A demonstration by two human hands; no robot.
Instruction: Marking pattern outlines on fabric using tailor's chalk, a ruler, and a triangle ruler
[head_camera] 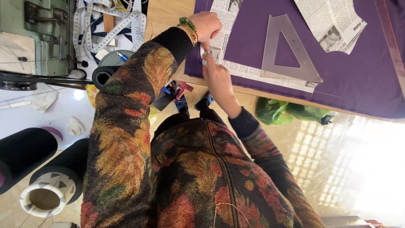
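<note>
Pinching a newspaper pattern (236, 67) at the edge of purple cloth (358, 76).
Both hands meet there: left hand (206, 24) curled closed, right hand (217, 80) gripping something small, perhaps a pin; clear set square (270, 50) just beyond.

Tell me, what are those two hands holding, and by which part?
Both the left hand and right hand pinch the near edge of the newspaper pattern on the purple fabric; something small glints between the fingers, too small to identify.

Daylight floods in from the lower right, and glare bleaches the floor (371, 169) there to near white. The purple cloth (354, 71) is evenly lit. The patterned sleeves look soft, slightly blurred.
</note>
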